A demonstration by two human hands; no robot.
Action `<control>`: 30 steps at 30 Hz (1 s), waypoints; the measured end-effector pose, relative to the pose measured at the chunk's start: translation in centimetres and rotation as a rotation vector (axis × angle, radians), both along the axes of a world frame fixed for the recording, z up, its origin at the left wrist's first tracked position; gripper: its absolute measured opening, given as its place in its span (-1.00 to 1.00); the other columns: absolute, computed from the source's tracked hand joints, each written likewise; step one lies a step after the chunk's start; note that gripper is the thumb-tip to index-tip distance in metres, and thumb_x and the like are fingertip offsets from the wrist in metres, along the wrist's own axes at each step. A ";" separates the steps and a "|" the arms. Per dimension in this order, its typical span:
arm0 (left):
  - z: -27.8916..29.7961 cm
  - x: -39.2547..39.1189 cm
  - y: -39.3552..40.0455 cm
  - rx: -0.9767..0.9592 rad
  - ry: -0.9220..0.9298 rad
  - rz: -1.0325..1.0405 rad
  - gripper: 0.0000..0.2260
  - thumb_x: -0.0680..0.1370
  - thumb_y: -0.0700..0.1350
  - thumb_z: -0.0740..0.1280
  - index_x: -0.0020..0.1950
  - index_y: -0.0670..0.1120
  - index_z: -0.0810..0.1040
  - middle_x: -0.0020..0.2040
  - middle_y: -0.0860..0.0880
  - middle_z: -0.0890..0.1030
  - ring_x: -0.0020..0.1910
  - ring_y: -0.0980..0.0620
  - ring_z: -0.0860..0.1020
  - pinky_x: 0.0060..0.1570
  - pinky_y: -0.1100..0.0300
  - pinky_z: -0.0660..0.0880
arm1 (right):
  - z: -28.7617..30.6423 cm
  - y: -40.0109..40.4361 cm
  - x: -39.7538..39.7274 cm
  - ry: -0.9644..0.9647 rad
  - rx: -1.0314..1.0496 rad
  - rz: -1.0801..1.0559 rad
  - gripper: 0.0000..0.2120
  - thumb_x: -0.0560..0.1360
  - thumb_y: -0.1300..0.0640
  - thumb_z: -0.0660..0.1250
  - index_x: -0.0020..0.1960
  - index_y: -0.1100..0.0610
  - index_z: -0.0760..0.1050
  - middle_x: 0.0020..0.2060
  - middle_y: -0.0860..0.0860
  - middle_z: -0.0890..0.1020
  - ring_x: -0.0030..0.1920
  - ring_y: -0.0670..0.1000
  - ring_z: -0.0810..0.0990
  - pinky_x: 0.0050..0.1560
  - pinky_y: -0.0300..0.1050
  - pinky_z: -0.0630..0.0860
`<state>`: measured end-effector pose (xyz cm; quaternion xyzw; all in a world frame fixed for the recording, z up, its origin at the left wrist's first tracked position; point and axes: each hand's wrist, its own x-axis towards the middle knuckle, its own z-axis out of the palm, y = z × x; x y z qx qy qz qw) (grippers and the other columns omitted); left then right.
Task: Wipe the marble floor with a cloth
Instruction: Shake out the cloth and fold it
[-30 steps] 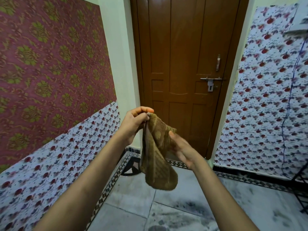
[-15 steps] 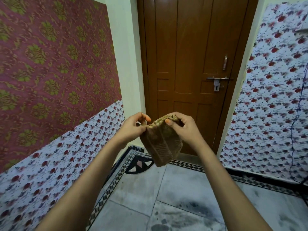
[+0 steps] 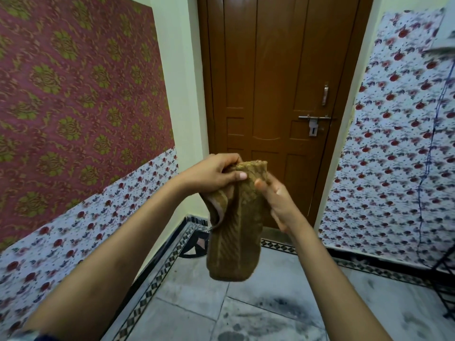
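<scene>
We hold the cloth point(image 3: 236, 232) in the air at chest level, well above the marble floor point(image 3: 197, 306), directly in front of the closed wooden door point(image 3: 270, 82). The left hand point(image 3: 211, 174) has its grip closed on the top edge of the cloth, thumb pressed across the fold. The right hand point(image 3: 278, 200) rests against the right side of the cloth with its fingers mostly extended; this grip is open and only supports the fabric. The cloth hangs folded lengthwise, its lower end free.

Hazards from this position, as we judge them:

- The cloth hangs from one closed grip only. If the left thumb relaxes while we refold, the cloth may drop in a loose heap and need gathering again.
- A narrow, bunched fold gives a small contact area. Wiping with it in this shape may smear the dark smudges point(image 3: 278, 311) on the tiles rather than lift them.
- The floor is not yet touched. We must lower ourselves a long way to reach it, and the space is narrow.

Surroundings and obstructions:

- Patterned wall coverings stand close on both sides; the left wall point(image 3: 73, 94) and right wall point(image 3: 394, 168) limit sideways strokes.
- A patterned border strip point(image 3: 157, 276) runs along the floor edge; grime at this edge may be harder to reach.
- A dark stand leg point(image 3: 443, 286) and a blue cable point(image 3: 428, 148) occupy the right side. A wide stroke there may snag them.
- The door carries a latch point(image 3: 314, 118); whether it is locked we cannot tell.
</scene>
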<state>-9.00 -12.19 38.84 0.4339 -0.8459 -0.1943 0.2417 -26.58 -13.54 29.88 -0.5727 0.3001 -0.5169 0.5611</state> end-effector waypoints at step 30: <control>-6.5 9.1 -3.0 0.628 0.534 0.653 -0.88 0.61 -0.21 0.21 0.12 -0.15 0.46 -0.12 -0.14 0.57 -0.19 -0.06 0.56 -0.21 0.13 0.58 | -8.4 0.8 2.6 -0.115 0.541 -0.096 -0.66 0.53 0.37 0.23 0.22 0.08 0.36 0.08 0.11 0.58 0.15 0.15 0.55 0.17 0.08 0.50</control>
